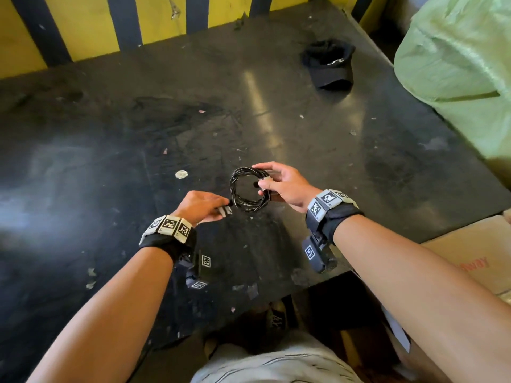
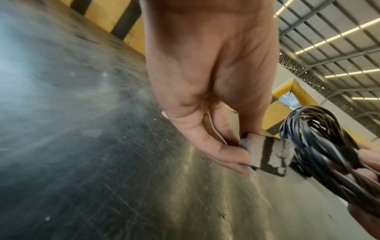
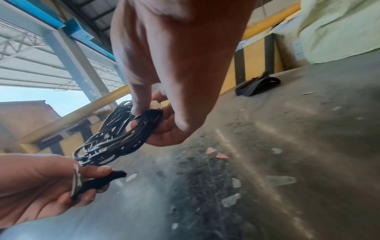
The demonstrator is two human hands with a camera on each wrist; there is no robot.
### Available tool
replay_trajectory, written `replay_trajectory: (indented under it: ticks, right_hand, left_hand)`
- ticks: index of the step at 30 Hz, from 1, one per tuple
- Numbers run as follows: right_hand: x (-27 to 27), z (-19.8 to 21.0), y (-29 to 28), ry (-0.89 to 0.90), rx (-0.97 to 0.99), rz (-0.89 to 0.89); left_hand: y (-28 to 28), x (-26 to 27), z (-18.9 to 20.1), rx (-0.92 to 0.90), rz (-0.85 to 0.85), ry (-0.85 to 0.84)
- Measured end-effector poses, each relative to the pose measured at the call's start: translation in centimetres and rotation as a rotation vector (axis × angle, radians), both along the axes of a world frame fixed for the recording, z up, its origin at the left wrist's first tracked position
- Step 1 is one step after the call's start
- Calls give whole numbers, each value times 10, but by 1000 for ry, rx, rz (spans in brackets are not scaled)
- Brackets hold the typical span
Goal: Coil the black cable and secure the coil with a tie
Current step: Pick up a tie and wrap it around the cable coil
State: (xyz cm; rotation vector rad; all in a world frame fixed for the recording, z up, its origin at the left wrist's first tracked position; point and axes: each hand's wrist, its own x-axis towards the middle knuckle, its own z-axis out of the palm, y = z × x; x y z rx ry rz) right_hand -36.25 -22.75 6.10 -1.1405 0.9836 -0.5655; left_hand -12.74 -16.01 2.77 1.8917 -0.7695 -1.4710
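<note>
The black cable [image 1: 243, 201] is wound into a small round coil held just above the dark table [image 1: 110, 161]. My right hand [image 1: 264, 181] grips the coil's right side, thumb and fingers curled round the bundled strands [image 3: 115, 138]. My left hand [image 1: 223, 207] is at the coil's lower left and pinches a black tie strap [image 1: 227, 210] with a grey fuzzy face [image 2: 265, 154]. In the left wrist view the strap's free end lies close against the coil [image 2: 316, 134]. In the right wrist view the strap [image 3: 98, 180] sticks out from my left hand's fingers [image 3: 90, 172], just below the coil.
A black cap [image 1: 329, 64] lies at the table's far right. A large pale green sack [image 1: 456, 64] stands beyond the right edge, a cardboard box [image 1: 470, 258] at the near right. A yellow and black barrier [image 1: 96, 29] runs along the back. Scraps litter the tabletop.
</note>
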Motion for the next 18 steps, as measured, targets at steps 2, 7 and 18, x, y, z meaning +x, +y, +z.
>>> replay_trajectory:
  ticks: [2,7,18]
  right_hand:
    - [13,3,8,-36,20,23]
    - [34,4,27,-50,24,45]
    - [42,10,47,-116,122,102]
  left_hand:
    - [8,6,6,19,34,74]
    - [29,20,14,30,91,249]
    - [57,34,22,30,58,414]
